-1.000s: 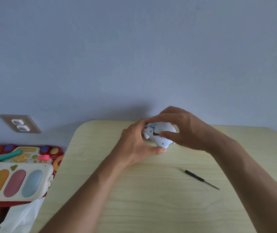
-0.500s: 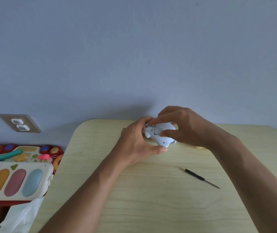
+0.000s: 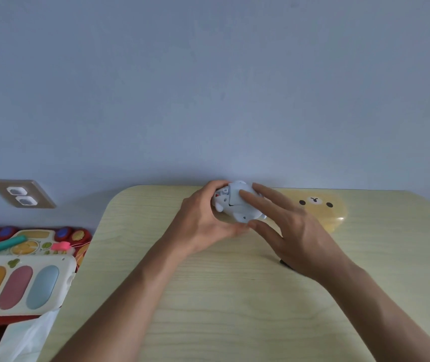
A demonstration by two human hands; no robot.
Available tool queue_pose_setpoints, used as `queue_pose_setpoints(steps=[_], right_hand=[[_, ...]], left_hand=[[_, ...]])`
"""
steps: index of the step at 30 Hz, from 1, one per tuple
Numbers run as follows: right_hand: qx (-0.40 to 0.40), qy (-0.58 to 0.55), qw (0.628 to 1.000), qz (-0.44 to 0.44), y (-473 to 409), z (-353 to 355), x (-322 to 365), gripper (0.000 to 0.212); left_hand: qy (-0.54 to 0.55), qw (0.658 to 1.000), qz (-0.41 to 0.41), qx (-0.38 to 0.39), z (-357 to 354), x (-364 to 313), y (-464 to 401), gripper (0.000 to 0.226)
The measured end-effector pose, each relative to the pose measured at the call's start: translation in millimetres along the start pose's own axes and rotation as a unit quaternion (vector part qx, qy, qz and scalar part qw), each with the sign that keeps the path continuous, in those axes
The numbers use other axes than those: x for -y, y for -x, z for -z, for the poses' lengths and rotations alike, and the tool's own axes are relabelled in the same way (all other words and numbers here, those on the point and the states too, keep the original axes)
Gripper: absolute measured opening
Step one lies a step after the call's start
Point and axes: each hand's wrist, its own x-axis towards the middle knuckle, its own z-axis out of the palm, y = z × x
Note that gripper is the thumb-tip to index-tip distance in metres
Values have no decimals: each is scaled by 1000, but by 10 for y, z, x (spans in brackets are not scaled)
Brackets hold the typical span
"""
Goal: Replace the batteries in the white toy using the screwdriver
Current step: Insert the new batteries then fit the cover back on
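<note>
White toy [image 3: 237,203] sits cradled in the left hand [image 3: 203,226] above the table [image 3: 234,309], turned underside-up, likely to expose the battery hatch. Right hand [image 3: 294,236] is spread, fingertips [image 3: 244,195] pressing the toy. Beyond, a yellow bear case [image 3: 323,207]; contents can't be made out.

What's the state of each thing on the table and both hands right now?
white toy: held off the table, underside open
left hand: gripping the toy
right hand: fingers spread, fingertip on the toy
screwdriver: lying on the table, mostly hidden under the right hand
yellow bear-face piece: lying flat
</note>
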Motion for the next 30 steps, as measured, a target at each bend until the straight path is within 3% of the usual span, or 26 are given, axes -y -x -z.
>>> queue_pose_setpoints(steps=[19,25,30], right_hand=[[-6,78,997,4,-6,-45,47,48],[12,31,999,-14,20,46,93,47],[-116,-7,992,-44,218,306,2,25]], left_hand=[[-3,1000,-16,-1,-16,30,8,82],[-13,1000,-24,-2,-24,20,6,85],[-6,1000,-23,0,-32,17,24,80]])
